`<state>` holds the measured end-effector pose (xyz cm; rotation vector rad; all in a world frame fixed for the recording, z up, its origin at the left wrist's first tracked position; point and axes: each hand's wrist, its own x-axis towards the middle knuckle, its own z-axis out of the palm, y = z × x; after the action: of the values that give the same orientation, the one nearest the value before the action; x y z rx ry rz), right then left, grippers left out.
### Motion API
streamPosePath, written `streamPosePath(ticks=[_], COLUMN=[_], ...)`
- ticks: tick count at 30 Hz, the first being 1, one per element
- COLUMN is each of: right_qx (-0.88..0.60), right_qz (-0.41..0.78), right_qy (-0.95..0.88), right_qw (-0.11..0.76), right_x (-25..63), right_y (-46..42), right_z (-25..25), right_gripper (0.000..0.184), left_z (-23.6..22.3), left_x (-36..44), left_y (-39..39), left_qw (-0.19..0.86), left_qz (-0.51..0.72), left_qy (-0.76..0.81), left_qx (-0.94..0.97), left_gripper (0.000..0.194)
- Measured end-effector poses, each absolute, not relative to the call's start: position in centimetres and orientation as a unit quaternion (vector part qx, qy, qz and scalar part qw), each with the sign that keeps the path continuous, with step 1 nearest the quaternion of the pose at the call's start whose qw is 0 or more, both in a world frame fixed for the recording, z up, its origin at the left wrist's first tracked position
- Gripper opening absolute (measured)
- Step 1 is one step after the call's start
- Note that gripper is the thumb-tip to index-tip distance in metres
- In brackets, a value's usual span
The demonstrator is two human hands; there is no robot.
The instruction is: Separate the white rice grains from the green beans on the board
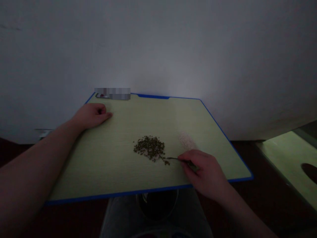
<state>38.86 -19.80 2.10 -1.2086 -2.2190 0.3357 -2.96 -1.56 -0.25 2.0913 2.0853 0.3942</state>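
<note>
My right hand (201, 168) is closed around a thin metal tool (173, 158), whose narrow tip points left at the near right edge of a pile of small dark green beans (150, 147). Pale grains show among the beans. Just beyond my right hand lies a separate patch of whitish grains (187, 140). My left hand (91, 115) rests loosely curled on the left side of the pale tabletop (119, 175), away from both piles, with nothing visible in it. The tool's other end is hidden in my right hand.
A blue rim (220, 129) borders the small table, which stands against a grey wall (158, 46). A blurred-out flat item (112, 94) lies at the far left corner. Below the near edge is a dark round container (158, 205) between my legs. Another pale surface (292, 158) is at right.
</note>
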Motion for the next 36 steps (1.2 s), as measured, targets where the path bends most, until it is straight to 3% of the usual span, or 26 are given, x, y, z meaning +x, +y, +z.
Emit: streamPosePath(ticks=[16, 36], right_qx=[-0.431, -0.461], right_qz=[0.14, 0.14], right_qy=[-0.838, -0.824], right_qw=[0.304, 0.297], right_x=[38.7, 38.46], right_y=[-20.46, -20.64], right_z=[1.84, 1.81], right_gripper=[0.023, 0.025], left_z=[-0.4, 0.23], left_x=[-2.85, -2.38], left_y=[-1.79, -1.89], left_qw=[0.087, 0.077], left_qz=[0.184, 0.12], left_qy=[0.681, 0.703], left_qx=[0.704, 0.697], left_gripper=[0.042, 0.039])
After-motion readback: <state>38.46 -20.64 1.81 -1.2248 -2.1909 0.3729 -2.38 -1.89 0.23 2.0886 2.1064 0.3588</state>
